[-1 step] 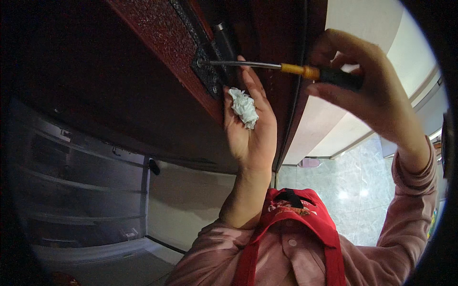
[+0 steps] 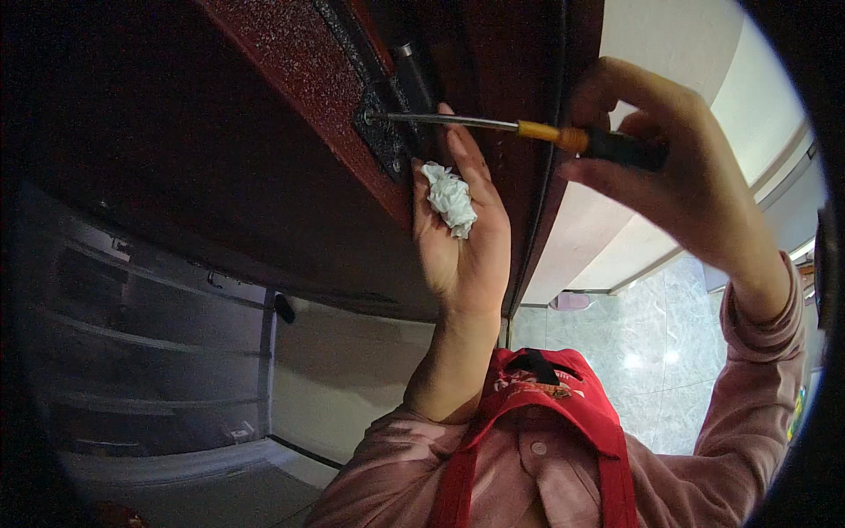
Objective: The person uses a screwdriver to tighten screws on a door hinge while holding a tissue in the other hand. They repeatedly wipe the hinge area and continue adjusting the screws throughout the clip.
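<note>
My right hand is curled around the black and yellow handle of a screwdriver, thumb below and fingers above. The metal shaft runs leftward, its tip at a screw on a black metal bracket fixed to dark red wood. My left hand is raised below the shaft, with a crumpled white tissue held in its palm. Its fingers stretch up, and a fingertip shows just behind the shaft; whether it touches the shaft is unclear. A dark cylinder with a shiny band sits beside the bracket.
The dark red wooden panel spans the upper left, its edge beside my left hand. Pale boards stand at the right. Below lie a marbled floor, a pink slipper-like object and, at the left, a shelved unit.
My right thumb and fingers have shifted slightly to the left along the screwdriver, and its handle has dipped a little. My left hand and the tissue stay in place.
</note>
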Motion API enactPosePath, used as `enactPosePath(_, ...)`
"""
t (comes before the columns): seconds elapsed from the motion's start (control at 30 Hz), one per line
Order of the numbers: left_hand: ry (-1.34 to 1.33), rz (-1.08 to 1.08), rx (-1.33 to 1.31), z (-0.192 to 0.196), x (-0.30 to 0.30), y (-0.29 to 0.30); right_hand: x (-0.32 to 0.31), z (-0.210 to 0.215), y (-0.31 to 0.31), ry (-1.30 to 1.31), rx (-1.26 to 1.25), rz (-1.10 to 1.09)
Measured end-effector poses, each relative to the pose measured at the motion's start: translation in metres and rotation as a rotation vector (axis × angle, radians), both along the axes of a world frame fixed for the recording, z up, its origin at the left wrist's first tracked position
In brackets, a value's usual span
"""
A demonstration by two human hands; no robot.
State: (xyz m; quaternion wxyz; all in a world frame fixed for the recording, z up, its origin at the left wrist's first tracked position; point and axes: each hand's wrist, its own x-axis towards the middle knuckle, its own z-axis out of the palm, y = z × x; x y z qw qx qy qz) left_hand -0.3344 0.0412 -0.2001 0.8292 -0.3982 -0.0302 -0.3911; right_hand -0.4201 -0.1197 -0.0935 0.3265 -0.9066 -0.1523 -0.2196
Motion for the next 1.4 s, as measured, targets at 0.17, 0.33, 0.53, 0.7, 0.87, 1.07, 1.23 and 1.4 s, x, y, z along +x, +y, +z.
enactPosePath(0.17, -0.052, 0.041, 0.061, -0.003, 0.001, -0.002, -0.001, 0.0, 0.0, -0.1, -0.241, -0.015)
enactPosePath(0.33, -0.035, 0.018, 0.021, -0.001, 0.001, -0.003, 0.001, -0.002, -0.001, -0.284, -0.281, 0.013)
enactPosePath(0.53, -0.081, 0.057, 0.075, -0.007, 0.011, -0.001, 0.012, -0.014, 0.005, -0.3, -0.312, -0.029)
enactPosePath(0.7, -0.014, 0.034, 0.067, -0.003, 0.008, 0.0, 0.014, -0.02, 0.011, -0.411, -0.379, -0.151)
enactPosePath(0.87, 0.045, -0.028, -0.038, 0.001, 0.004, 0.002, 0.013, -0.031, 0.016, -0.464, -0.218, -0.216)
enactPosePath(1.07, -0.062, 0.148, 0.204, -0.01, 0.007, 0.004, 0.048, -0.022, 0.051, -0.464, 0.105, 0.067)
enactPosePath(1.23, -0.367, 0.115, 0.057, -0.024, 0.007, 0.004, 0.081, -0.022, 0.075, -0.536, 0.235, 0.116)
enactPosePath(1.4, -0.344, 0.094, 0.042, -0.017, 0.007, 0.002, 0.081, -0.021, 0.075, -0.503, 0.203, 0.113)
